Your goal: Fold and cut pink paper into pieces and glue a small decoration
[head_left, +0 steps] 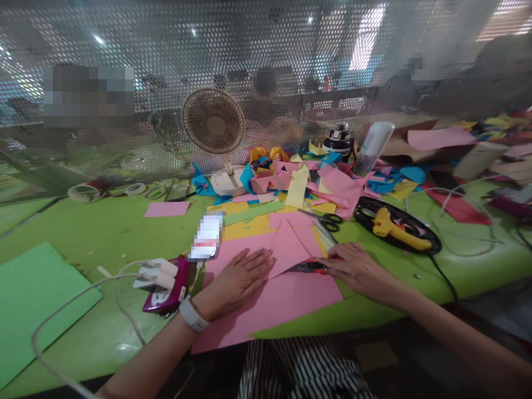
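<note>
A large pink sheet of paper (274,310) lies at the table's front edge, with a folded pink piece (287,244) on it. My left hand (241,280) is flat on the pink paper, fingers stretched out, beside the folded piece. My right hand (355,271) is closed round a red and black utility knife (310,267). Its tip points left, at the lower edge of the folded piece. Fingers hide the knife's rear part. Black-handled scissors (331,223) lie just behind my right hand.
A lit phone (206,235) and a purple power strip (179,288) with plugs and cables are left of my hand. A yellow glue gun (399,230) rests in a black tray (432,244). Behind stand coloured paper scraps (297,185), a fan (215,123) and a perforated screen (137,33).
</note>
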`<state>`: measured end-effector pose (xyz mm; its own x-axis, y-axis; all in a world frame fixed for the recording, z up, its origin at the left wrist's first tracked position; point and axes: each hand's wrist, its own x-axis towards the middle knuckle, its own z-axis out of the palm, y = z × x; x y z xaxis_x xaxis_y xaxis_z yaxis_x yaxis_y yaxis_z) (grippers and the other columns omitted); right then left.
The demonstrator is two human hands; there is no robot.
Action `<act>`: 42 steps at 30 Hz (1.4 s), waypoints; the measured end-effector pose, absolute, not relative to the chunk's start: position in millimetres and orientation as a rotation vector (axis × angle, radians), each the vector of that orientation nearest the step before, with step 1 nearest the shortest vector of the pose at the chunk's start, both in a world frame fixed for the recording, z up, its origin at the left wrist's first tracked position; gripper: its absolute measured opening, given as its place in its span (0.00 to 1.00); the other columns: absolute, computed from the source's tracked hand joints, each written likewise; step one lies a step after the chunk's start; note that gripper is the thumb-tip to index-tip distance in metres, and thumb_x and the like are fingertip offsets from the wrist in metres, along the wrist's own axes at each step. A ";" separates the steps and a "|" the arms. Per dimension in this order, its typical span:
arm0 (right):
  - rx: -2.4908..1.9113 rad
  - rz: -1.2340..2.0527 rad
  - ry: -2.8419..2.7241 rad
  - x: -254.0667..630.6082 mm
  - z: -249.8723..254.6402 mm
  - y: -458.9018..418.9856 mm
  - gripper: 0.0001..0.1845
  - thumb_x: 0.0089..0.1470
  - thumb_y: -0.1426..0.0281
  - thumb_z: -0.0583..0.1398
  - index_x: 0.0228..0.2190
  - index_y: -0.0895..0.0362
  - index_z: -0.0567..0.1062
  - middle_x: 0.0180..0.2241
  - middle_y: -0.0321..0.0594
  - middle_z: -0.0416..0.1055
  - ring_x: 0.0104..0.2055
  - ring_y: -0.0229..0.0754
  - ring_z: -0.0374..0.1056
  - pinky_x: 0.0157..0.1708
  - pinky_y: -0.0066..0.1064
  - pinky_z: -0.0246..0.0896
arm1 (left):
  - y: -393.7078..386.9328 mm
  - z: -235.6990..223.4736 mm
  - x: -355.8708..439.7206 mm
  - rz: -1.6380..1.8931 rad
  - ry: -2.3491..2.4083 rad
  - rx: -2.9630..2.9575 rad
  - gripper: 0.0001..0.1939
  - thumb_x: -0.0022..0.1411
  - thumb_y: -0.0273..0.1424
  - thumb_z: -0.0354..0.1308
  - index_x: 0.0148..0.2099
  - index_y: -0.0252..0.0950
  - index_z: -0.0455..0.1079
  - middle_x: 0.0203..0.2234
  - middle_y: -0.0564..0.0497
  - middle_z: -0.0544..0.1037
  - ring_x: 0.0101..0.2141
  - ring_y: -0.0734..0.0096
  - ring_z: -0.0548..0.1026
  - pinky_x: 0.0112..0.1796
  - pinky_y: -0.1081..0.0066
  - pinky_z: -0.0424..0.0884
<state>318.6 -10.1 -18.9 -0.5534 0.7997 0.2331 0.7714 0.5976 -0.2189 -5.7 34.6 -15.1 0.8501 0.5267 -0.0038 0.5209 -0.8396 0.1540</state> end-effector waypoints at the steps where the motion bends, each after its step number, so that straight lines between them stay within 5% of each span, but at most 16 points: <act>1: -1.279 0.118 -2.517 316.7 -18.8 -9.5 0.16 0.60 0.69 0.54 0.49 0.52 0.72 0.36 0.43 0.68 0.39 0.44 0.63 0.41 0.38 0.56 | 34.5 -14.8 -5.5 0.058 0.819 2.876 0.24 0.71 0.34 0.37 0.67 0.44 0.40 0.65 0.54 0.48 0.64 0.69 0.44 0.61 0.60 0.41; 23: -1.177 0.014 -2.530 305.8 -27.4 -12.3 0.16 0.61 0.67 0.52 0.48 0.51 0.73 0.35 0.44 0.69 0.38 0.45 0.63 0.40 0.39 0.58 | 32.4 -13.1 -5.6 0.117 0.815 2.777 0.25 0.71 0.34 0.39 0.67 0.47 0.41 0.64 0.54 0.51 0.63 0.68 0.48 0.61 0.57 0.42; 26: -1.166 0.028 -2.542 306.8 -30.5 -12.2 0.17 0.61 0.68 0.52 0.49 0.52 0.72 0.36 0.45 0.68 0.38 0.45 0.63 0.39 0.38 0.59 | 34.1 -9.6 -8.8 0.231 0.806 2.715 0.24 0.71 0.34 0.41 0.67 0.47 0.43 0.63 0.52 0.54 0.62 0.66 0.52 0.60 0.57 0.48; 31: -1.132 0.029 -2.552 309.6 -38.0 -11.6 0.17 0.61 0.69 0.52 0.50 0.52 0.71 0.37 0.46 0.67 0.39 0.46 0.63 0.39 0.38 0.59 | 35.5 -14.1 -16.1 0.441 0.802 2.633 0.18 0.69 0.29 0.46 0.59 0.45 0.62 0.51 0.48 0.70 0.51 0.66 0.66 0.51 0.61 0.63; 42: -1.091 -0.033 -2.560 297.5 -44.2 -11.1 0.17 0.60 0.69 0.54 0.51 0.54 0.70 0.40 0.46 0.69 0.42 0.47 0.64 0.42 0.40 0.58 | 32.7 -18.7 -15.7 0.397 0.796 2.689 0.20 0.68 0.26 0.46 0.60 0.45 0.60 0.49 0.47 0.69 0.49 0.63 0.66 0.48 0.58 0.65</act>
<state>297.5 -11.1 -44.2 -0.6384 0.6944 0.3321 0.7028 0.7018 -0.1165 -15.7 32.7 -18.7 0.8075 0.5636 0.1744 0.4781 -0.7983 0.3662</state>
